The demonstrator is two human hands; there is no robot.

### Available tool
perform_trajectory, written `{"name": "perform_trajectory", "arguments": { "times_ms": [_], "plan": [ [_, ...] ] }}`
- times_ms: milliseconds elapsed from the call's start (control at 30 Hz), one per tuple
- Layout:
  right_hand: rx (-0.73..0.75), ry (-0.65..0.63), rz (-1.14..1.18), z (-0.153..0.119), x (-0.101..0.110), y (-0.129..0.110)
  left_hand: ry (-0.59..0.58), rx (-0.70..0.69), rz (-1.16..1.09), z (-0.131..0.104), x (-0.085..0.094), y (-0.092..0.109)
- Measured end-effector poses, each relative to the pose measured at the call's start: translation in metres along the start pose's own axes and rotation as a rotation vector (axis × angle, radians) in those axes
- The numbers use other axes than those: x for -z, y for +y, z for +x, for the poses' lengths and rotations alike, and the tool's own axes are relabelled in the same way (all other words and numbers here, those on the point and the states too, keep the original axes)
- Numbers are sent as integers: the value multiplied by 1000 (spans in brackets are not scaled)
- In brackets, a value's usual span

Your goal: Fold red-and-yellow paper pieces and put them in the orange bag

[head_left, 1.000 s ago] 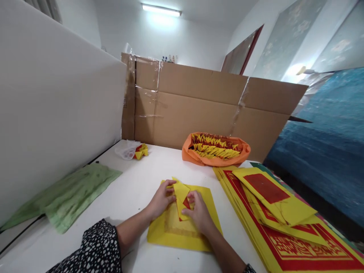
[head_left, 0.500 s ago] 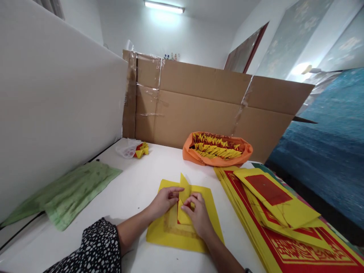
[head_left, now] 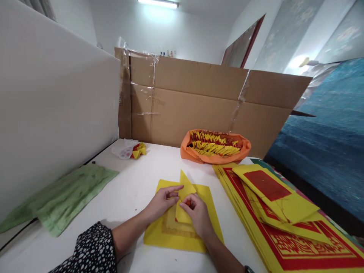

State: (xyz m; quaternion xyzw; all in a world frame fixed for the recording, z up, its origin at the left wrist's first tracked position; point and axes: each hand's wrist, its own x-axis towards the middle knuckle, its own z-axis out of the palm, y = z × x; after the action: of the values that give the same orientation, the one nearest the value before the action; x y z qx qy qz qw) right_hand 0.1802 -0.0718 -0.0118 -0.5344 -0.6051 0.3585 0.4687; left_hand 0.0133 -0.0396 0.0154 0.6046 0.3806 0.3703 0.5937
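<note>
A small piece of yellow paper (head_left: pixel 187 186), folded to a pointed top, is held between my hands. My left hand (head_left: pixel 163 201) pinches its left edge, fingers pointing right. My right hand (head_left: pixel 198 215) has thumb and forefinger closed on its lower right side, with a bit of red showing among the fingers. Part of the fold is hidden behind the fingertips. Beneath lies a large yellow paper sheet (head_left: pixel 212 227) with a duller square in its middle, flat on the white table (head_left: pixel 133 193).
Behind stands an orange cloth bag (head_left: pixel 187 153) packed with folded yellow-red paper pieces. Stacked red-and-yellow printed sheets (head_left: pixel 290 246) lie at right. A green cloth (head_left: pixel 68 197) and a clear plastic bag (head_left: pixel 123 149) are at left. A cardboard panel (head_left: pixel 193 102) closes off the back.
The upper flap of the folded paper now spreads wider to the right. My right hand has turned slightly, its fingers curled closer in. The view has shifted a little.
</note>
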Motion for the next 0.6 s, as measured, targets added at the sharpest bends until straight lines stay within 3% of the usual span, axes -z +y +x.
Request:
{"name": "perform_trajectory", "arguments": {
  "times_ms": [133,233,300,400,467,600],
  "plan": [
    [3,91,61,-2,-2,-2,96,-57,34,-1,-4,-1],
    [65,236,34,1,4,-14,159,-231,42,-1,-5,0],
    [163,242,-16,5,13,-26,187,-386,162,-1,-3,2],
    [469,126,-174,8,30,-42,183,-628,472,1,4,3],
    [707,26,-344,7,38,-41,118,-715,623,3,9,1],
    [958,-215,-616,-7,42,-8,-144,-685,817,-1,19,-8]
  ]
}}
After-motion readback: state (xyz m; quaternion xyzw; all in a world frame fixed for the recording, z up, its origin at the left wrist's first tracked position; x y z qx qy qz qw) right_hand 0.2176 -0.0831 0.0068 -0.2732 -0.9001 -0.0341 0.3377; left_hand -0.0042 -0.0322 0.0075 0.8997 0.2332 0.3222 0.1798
